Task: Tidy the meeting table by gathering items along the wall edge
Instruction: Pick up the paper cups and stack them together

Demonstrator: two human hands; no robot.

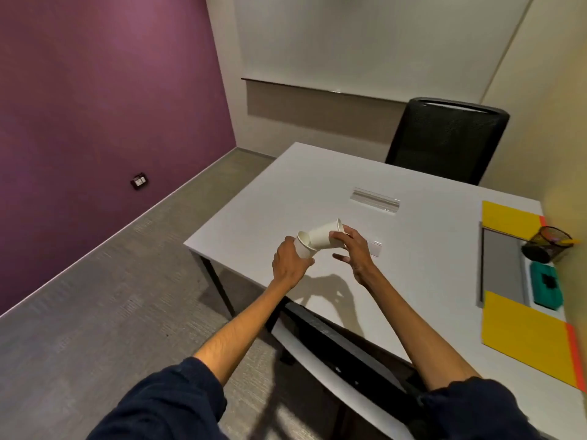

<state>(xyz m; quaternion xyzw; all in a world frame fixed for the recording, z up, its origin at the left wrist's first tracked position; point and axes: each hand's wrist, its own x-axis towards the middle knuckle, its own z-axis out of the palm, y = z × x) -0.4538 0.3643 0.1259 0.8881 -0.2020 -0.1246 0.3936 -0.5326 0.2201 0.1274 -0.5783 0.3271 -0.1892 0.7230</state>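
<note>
White table (pixel 397 249) beside purple wall (pixel 95 106), grey carpet (pixel 95 312).

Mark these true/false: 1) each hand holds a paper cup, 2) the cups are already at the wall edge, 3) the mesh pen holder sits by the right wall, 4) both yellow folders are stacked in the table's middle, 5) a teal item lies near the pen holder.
1) True: left hand grips one paper cup, right hand the tilted cup.
2) False: they are held above the table near its open side.
3) True: mesh pen holder is at the wall side.
4) False: the yellow folders lie apart along the wall edge.
5) True: teal item.
</note>
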